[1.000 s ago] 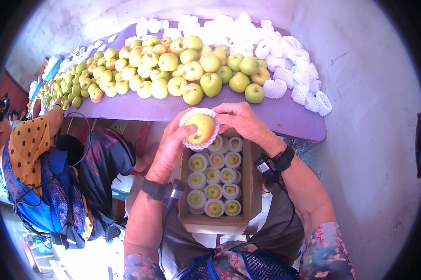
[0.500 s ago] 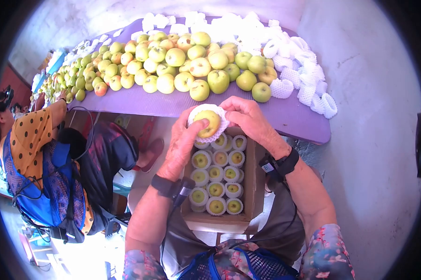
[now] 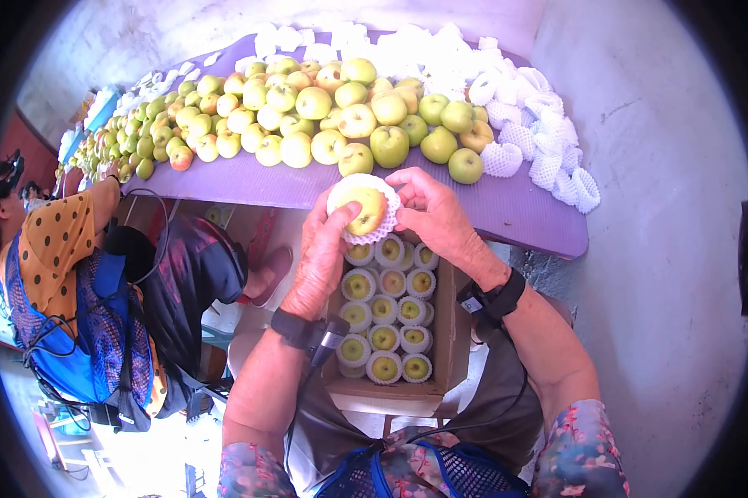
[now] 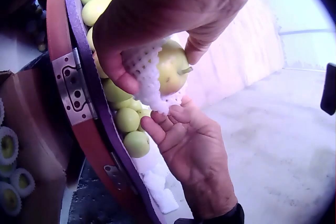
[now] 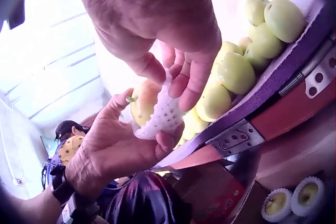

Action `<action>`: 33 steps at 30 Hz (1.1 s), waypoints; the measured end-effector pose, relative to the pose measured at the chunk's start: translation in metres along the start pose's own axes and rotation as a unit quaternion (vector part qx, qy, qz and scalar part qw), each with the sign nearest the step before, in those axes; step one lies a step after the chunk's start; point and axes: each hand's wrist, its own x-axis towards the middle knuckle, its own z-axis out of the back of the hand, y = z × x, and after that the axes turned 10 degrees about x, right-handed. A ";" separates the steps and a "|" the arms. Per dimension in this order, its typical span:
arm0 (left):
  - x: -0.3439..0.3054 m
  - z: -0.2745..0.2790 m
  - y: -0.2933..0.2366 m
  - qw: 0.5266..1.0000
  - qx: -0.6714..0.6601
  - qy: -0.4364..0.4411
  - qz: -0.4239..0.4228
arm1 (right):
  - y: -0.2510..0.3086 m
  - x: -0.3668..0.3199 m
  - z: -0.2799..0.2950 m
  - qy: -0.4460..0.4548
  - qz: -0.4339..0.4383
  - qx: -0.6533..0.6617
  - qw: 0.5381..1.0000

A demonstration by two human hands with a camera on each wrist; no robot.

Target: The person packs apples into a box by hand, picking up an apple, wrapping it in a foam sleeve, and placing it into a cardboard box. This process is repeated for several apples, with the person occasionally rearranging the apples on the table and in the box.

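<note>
A yellow-green apple [image 3: 367, 211] sits partly inside a white foam net sleeve [image 3: 341, 192]. My left hand [image 3: 316, 257] grips apple and sleeve together, its thumb lying across the fruit. From the other side my right hand [image 3: 443, 217] pinches the sleeve's edge between thumb and fingertips; the right wrist view shows the foam [image 5: 164, 113] drawn up to a point there. The apple's stem end is bare of foam in the left wrist view. Below both hands stands a cardboard box [image 3: 453, 349] holding rows of sleeved apples [image 3: 383, 339].
A long heap of loose apples [image 3: 295, 108] covers much of the purple-topped table [image 3: 249, 184]. Empty foam sleeves [image 3: 548, 141] pile up at its right end and back. Another person [image 3: 67, 257] sits at the left. A pale wall [image 3: 664, 207] closes off the right side.
The sleeved apple first shifted right in view, then slightly back left. The right hand's fingers have moved along the sleeve's edge. The left hand keeps its hold.
</note>
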 end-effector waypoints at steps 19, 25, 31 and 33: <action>-0.001 0.009 -0.006 0.995 0.052 0.045 0.070 | 0.033 -0.014 0.010 0.076 0.102 -0.205 0.971; -0.001 0.001 0.000 0.996 0.072 0.044 0.037 | 0.010 -0.011 -0.007 0.107 0.175 -0.226 0.952; -0.003 0.002 0.007 0.995 0.048 0.061 0.055 | 0.001 -0.005 -0.021 0.085 0.219 -0.279 0.931; -0.001 0.006 0.006 0.995 0.051 0.070 0.047 | 0.002 -0.002 -0.024 0.076 0.252 -0.261 0.929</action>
